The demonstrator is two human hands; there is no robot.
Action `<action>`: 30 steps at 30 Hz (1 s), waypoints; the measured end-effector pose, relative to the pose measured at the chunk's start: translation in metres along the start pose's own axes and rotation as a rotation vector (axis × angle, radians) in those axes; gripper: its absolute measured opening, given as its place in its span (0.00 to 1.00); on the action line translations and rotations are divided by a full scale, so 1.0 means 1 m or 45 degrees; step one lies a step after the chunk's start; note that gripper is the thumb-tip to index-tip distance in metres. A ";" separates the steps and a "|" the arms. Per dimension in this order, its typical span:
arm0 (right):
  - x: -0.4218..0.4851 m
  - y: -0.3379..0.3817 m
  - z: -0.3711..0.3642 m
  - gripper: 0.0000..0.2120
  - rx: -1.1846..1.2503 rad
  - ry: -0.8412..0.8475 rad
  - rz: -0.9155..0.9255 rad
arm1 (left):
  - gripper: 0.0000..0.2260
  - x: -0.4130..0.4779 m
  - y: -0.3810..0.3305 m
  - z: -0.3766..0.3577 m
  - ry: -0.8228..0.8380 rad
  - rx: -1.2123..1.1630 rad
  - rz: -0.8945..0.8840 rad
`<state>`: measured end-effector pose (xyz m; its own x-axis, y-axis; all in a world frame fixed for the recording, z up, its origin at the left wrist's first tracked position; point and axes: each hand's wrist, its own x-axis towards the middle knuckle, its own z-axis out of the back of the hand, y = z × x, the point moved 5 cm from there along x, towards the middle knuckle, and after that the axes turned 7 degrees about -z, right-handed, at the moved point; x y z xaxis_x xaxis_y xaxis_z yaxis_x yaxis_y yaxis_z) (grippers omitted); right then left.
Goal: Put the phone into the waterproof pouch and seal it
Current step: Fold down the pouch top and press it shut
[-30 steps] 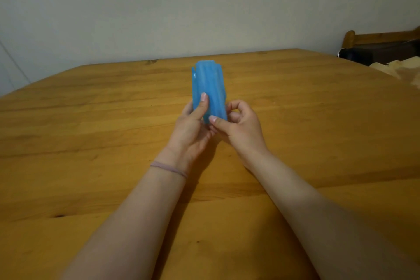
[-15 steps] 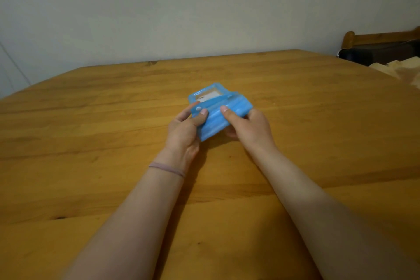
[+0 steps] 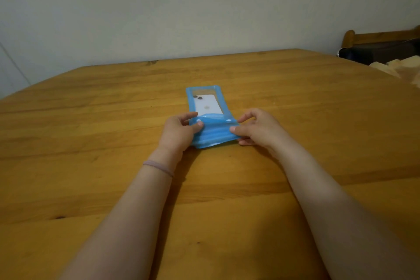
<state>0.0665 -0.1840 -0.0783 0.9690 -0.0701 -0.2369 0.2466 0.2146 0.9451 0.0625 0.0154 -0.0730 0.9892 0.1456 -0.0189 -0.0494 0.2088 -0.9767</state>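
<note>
One blue pouch (image 3: 214, 135), near end folded, phone (image 3: 208, 105) inside.

Bare wood of the table (image 3: 95, 134) shows on every side of the pouch (image 3: 216, 135), which lies mid-table with the left hand (image 3: 178, 132) and right hand (image 3: 261, 130) pinching its near end. The wall (image 3: 204, 18) bounds the far edge. Past the right corner sit a dark bag (image 3: 381, 52), perhaps, and pale cloth (image 3: 404, 69).
</note>
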 end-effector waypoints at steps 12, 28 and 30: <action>-0.024 0.030 -0.011 0.14 -0.776 -0.129 0.736 | 0.08 -0.013 -0.042 0.006 0.058 0.892 -0.642; -0.024 0.025 -0.018 0.03 -0.822 0.038 0.715 | 0.14 -0.028 -0.048 -0.006 0.187 1.338 -0.685; -0.024 0.025 -0.019 0.05 -0.822 0.041 0.711 | 0.08 -0.027 -0.047 -0.006 0.209 1.322 -0.671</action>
<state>0.0500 -0.1589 -0.0538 0.9486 0.2369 0.2099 -0.3164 0.7230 0.6141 0.0387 -0.0042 -0.0279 0.9232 -0.3050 0.2338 0.3574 0.9051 -0.2303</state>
